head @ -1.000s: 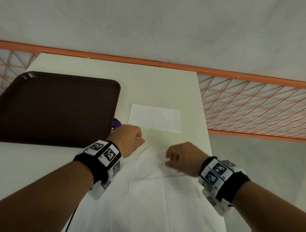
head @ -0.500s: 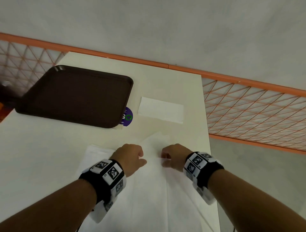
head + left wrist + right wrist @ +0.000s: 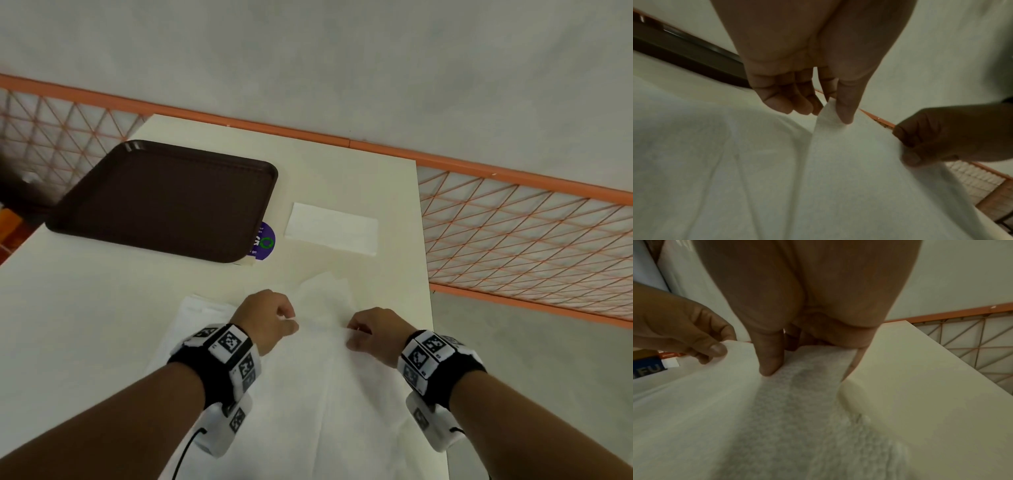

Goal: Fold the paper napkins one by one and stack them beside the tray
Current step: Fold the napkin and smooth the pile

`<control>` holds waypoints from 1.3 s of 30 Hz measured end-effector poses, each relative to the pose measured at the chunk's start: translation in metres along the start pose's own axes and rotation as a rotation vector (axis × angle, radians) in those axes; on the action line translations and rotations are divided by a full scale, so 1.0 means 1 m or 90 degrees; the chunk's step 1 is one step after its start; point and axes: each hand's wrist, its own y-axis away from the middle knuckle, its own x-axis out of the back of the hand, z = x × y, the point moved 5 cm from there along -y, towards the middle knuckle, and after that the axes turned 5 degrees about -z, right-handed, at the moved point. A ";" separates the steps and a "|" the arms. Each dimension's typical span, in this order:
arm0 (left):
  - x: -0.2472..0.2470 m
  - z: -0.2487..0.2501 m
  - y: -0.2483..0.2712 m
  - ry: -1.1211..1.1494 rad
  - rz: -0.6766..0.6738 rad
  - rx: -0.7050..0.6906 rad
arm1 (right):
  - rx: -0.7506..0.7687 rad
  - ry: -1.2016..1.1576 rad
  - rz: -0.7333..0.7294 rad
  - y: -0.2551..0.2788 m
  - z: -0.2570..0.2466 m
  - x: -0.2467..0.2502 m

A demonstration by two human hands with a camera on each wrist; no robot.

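A large white unfolded napkin [image 3: 318, 383] lies over other napkins near the table's front edge. My left hand [image 3: 270, 318] pinches its far edge between thumb and forefinger, seen close in the left wrist view as napkin [image 3: 838, 154] under the thumb. My right hand [image 3: 373, 330] pinches the same edge a little to the right, with the napkin [image 3: 777, 402] lifted off the table. One folded napkin [image 3: 332, 228] lies flat to the right of the dark brown tray [image 3: 164, 202].
The cream table [image 3: 102, 291] ends just right of my right hand, beyond which is grey floor. An orange mesh railing [image 3: 513, 236] runs behind and to the right. A purple round sticker [image 3: 263, 241] peeks from under the tray's corner.
Both hands have drawn back toward me, holding the napkin's far edge, and now sit closer together. The view has shifted, so the tray and folded napkin appear farther away.
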 end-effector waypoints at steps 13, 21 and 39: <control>0.027 0.055 -0.018 0.086 0.035 -0.129 | -0.061 -0.122 0.020 0.009 -0.003 -0.016; 0.017 0.002 -0.015 -0.125 -0.111 0.056 | -0.159 -0.498 0.013 0.019 0.015 -0.030; 0.019 0.047 0.008 -0.383 -0.177 -0.156 | -0.153 -0.130 0.067 0.013 0.013 -0.003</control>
